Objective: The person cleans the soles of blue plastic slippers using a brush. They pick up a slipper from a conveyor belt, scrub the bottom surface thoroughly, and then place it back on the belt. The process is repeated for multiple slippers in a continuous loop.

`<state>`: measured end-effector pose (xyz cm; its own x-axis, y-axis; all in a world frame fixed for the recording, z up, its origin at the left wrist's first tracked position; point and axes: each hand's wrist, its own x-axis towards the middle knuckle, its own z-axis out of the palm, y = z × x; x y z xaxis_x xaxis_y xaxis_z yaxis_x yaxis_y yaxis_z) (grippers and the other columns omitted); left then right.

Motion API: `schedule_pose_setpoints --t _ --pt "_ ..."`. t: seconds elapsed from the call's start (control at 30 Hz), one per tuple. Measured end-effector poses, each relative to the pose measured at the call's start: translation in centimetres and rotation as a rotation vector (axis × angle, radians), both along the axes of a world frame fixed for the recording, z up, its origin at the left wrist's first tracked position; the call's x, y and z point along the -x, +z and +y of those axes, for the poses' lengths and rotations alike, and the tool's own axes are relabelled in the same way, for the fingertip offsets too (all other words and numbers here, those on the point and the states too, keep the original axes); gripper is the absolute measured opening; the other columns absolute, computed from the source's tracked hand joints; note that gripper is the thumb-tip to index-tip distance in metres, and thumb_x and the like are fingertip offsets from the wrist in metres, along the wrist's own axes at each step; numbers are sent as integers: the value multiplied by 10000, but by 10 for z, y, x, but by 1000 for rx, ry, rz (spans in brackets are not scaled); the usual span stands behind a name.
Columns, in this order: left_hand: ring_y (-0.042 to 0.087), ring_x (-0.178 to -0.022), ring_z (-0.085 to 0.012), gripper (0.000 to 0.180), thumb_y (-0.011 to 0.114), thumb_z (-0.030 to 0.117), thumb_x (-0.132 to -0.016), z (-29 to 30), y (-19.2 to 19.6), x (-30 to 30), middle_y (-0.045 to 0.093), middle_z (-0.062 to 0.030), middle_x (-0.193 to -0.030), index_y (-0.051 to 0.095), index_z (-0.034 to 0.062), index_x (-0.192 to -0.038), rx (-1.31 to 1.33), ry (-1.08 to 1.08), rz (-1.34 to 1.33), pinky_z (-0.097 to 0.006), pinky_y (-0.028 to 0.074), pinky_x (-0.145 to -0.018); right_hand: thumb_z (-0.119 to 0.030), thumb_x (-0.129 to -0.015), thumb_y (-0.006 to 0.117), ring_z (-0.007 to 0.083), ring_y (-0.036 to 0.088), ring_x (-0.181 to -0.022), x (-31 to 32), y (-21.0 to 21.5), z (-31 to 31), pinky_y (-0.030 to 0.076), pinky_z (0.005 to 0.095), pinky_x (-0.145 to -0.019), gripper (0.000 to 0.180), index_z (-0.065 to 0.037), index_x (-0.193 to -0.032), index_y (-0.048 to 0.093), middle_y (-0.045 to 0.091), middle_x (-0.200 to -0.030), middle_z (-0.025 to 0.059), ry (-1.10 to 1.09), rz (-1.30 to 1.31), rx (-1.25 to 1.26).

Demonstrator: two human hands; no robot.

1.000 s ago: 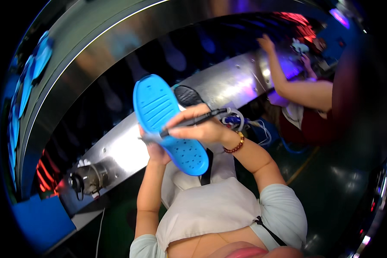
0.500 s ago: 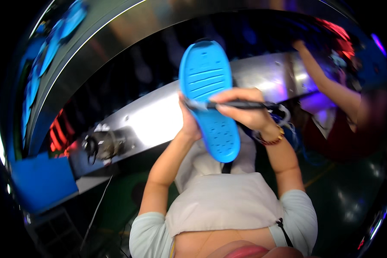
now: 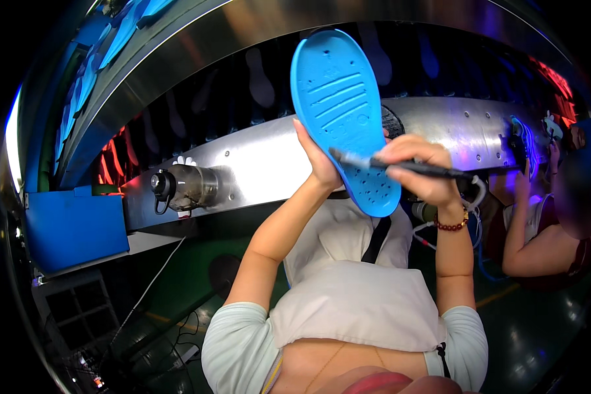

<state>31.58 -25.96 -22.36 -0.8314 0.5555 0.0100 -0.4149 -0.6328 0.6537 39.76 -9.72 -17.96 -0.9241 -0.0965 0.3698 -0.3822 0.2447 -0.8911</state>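
A blue shoe sole point(image 3: 338, 92) is held up above the metal bench edge, its grooved wide end pointing away from me. My left hand point(image 3: 318, 161) grips its left edge, with part of the fingers hidden behind it. In my right hand point(image 3: 427, 174), closed in a pinch, is a black-handled brush point(image 3: 450, 173) with pale bristles. Its tip lies over the sole's narrower, dotted part, close to the left edge; whether it touches there I cannot tell. A light-coloured cord or tube runs near the handle's back end.
Along the metal ledge point(image 3: 256, 157) stands a dark bottle point(image 3: 187, 186). Beyond it several soles lie in a dark conveyor tunnel under a metal hood point(image 3: 177, 52). A blue box point(image 3: 75, 230) is at left; a co-worker point(image 3: 545, 243) sits at right.
The sole has shifted away from me and rightward with my left hand. Along it, the brush now sits nearer the dotted end. The co-worker's arm has drawn back from the conveyor.
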Motion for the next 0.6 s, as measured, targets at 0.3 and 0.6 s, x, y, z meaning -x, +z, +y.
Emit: schedule_pose_setpoints --t 0.3,0.6 --pt "604 -847 -370 1042 166 864 -684 -9 6 29 588 -249 -986 457 11 -1207 -393 -10 121 -466 506 -759 -5 -657 710 167 546 -837 -7 -3 5 451 292 -784 239 -50 -891 692 688 -921 61 102 87 -118" --pt "606 -866 -376 1052 130 863 -687 -18 15 41 583 -255 -1033 439 30 -1251 -359 115 176 -466 504 -775 19 -692 697 205 608 -865 -12 -9 11 483 302 -791 228 -13 -916 675 672 -928 103 160 -60 -99"
